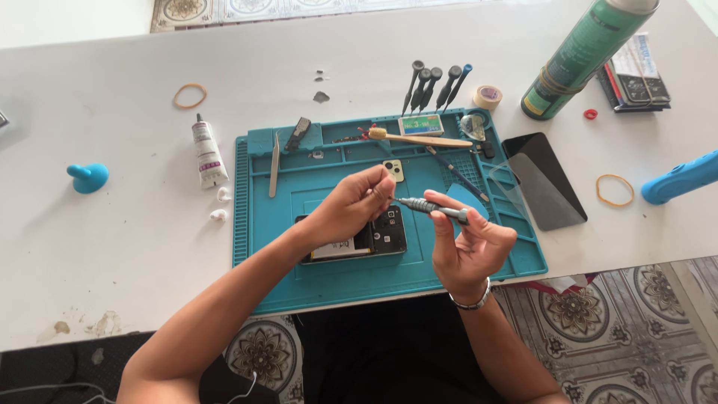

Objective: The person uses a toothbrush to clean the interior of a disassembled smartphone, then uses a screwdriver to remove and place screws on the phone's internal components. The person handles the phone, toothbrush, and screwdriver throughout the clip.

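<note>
My right hand (467, 247) holds a small grey precision screwdriver (432, 207) above a teal repair mat (479, 258), its tip pointing left. My left hand (351, 203) has its fingers pinched together right at that tip; whether a tiny part sits between them is too small to tell. Below my left hand lies an opened phone (374, 238) with its back off, showing the battery and dark boards. A wristband sits on my right wrist.
On the mat: tweezers (274, 164), a wooden toothbrush (419, 138), a blue pick (467, 200). Behind it stand several screwdrivers (434, 84). A glue tube (207, 153), tape roll (487, 96), green spray can (583, 52), dark phone panel (544, 179), rubber bands and blue tools lie around.
</note>
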Available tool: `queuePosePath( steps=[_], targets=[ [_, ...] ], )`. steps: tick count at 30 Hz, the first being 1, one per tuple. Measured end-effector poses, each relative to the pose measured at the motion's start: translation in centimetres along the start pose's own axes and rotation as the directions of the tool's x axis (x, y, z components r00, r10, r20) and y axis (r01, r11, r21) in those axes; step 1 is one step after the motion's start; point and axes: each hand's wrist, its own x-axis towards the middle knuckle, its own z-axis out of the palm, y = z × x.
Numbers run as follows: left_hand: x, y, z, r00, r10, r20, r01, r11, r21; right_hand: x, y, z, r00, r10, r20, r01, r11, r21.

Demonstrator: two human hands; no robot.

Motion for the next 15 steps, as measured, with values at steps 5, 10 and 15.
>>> queuePosePath(
  steps=[5, 10, 15],
  targets=[
    [0.1, 0.28, -0.2, 1.0, -0.019, -0.017, 0.017, 0.997, -0.07, -0.08, 0.2, 0.16, 0.997, -0.045, -0.069, 0.045, 0.999, -0.002],
    [0.12, 0.31, -0.19, 0.999, -0.041, -0.021, 0.04, 0.996, -0.078, -0.05, 0.27, 0.1, 0.998, -0.04, -0.05, 0.041, 0.999, 0.021],
    [0.06, 0.32, -0.19, 0.998, -0.056, -0.014, 0.056, 0.997, -0.045, -0.15, 0.2, 0.09, 0.999, -0.026, -0.039, 0.026, 1.0, 0.003]
  ],
)
